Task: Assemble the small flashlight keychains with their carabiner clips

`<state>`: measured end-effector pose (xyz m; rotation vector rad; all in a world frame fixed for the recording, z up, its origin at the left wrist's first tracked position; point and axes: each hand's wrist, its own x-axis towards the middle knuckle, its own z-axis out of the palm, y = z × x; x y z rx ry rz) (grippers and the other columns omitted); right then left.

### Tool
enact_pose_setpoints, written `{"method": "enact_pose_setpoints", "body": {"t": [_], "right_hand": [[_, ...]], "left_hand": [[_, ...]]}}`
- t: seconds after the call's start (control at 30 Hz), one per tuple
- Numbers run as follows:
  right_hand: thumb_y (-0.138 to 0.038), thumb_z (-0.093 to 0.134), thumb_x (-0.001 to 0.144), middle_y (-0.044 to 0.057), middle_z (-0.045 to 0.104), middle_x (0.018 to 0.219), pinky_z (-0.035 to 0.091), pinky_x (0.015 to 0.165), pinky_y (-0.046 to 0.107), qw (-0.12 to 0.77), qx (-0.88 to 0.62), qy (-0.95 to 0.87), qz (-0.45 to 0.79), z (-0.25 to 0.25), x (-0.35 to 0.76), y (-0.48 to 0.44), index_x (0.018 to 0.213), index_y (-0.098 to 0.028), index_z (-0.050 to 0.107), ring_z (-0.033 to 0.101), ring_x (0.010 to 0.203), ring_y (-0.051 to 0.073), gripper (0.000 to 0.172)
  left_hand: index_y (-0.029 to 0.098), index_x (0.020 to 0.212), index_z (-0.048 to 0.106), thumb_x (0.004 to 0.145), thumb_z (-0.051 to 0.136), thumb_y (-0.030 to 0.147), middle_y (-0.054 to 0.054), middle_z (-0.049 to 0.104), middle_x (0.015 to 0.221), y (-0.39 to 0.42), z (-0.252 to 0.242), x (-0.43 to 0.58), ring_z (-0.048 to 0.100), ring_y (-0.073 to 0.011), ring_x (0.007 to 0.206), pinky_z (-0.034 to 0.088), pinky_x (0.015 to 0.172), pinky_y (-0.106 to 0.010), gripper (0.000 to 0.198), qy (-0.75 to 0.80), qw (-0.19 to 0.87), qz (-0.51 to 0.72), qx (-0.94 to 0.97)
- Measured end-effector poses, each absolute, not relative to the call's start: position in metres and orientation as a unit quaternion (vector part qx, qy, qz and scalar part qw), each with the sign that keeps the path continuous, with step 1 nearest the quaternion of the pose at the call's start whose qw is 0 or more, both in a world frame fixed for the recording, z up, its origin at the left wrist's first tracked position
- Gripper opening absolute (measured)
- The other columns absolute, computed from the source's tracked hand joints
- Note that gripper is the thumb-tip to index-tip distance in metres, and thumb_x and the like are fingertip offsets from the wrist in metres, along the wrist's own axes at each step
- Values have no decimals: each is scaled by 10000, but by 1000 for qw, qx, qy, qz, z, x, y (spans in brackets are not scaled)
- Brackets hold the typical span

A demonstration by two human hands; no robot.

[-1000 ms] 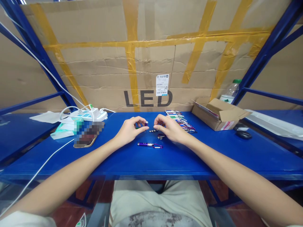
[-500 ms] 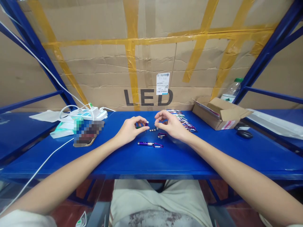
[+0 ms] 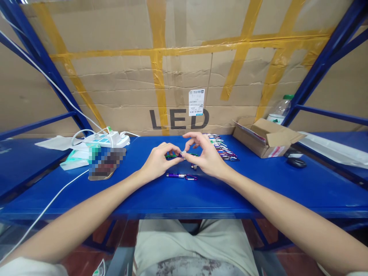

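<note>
My left hand is closed, pinching a short purple flashlight tube between thumb and fingers. My right hand meets it, thumb and index finger pinched on a small silvery piece at the tube's end; its exact kind is too small to tell. Behind the fingers lies a green penlight, partly hidden. Under my right hand is a small metal part. Nearer to me lies a purple penlight with a purple carabiner on its end.
A row of colourful penlights lies beyond my right hand. Farther right are an open carton, a black mouse and a bottle. At left are a power strip, a blurred phone and a mask.
My right hand has moved left and its fingertips now meet the purple tube. The tube has tipped from upright towards my right hand. The small silver discs between the hands are now covered.
</note>
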<state>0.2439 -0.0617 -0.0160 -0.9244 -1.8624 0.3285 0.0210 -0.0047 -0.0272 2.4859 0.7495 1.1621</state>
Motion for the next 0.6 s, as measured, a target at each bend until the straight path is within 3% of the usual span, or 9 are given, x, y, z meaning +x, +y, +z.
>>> {"method": "enact_pose_setpoints", "body": {"t": [0.3,0.6], "right_hand": [[-334,793,922,28,753,1039,505,947,442,503,-373,-743,237,-24,243,-53,1396,-280,573,670,1078,277,525],[-354,792,926,37,765,1068,502,958,443,500,-381,-744,227,-25,243,-51,1409,-283,565,670,1106,286,539]], "left_hand": [[228,963,747,987,768,427,-27,774,916,-8,-26,22,634,-203,866,524,836,-332,202,244,128,399,875],[234,963,787,930,804,483,-32,767,904,-5,-32,24,631,-194,814,524,775,-322,252,275,191,406,850]]}}
